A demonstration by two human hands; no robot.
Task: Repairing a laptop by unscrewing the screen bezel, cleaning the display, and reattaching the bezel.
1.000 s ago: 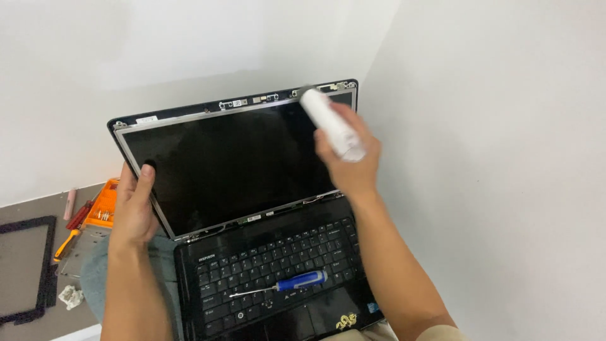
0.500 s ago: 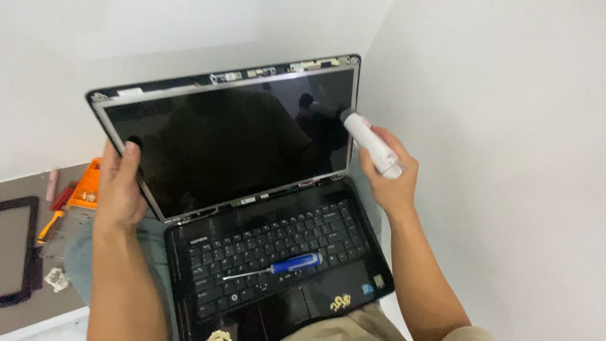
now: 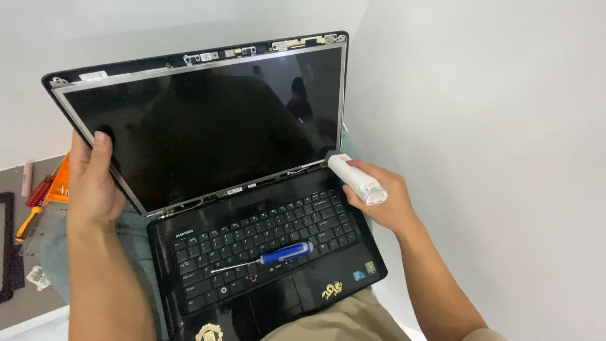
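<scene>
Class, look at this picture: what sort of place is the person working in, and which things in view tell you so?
Probably an informal home repair spot, not a workshop bench: the open black laptop rests on the person's lap beside plain white walls, a blue-handled screwdriver lies on its keyboard, and orange-handled tools sit on the grey surface alongside.

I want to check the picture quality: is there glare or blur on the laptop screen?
Head view: even, soft light; the dark laptop screen shows a dim reflection, no strong glare; left hand, right hand with white tube and screwdriver look sharp.
</scene>
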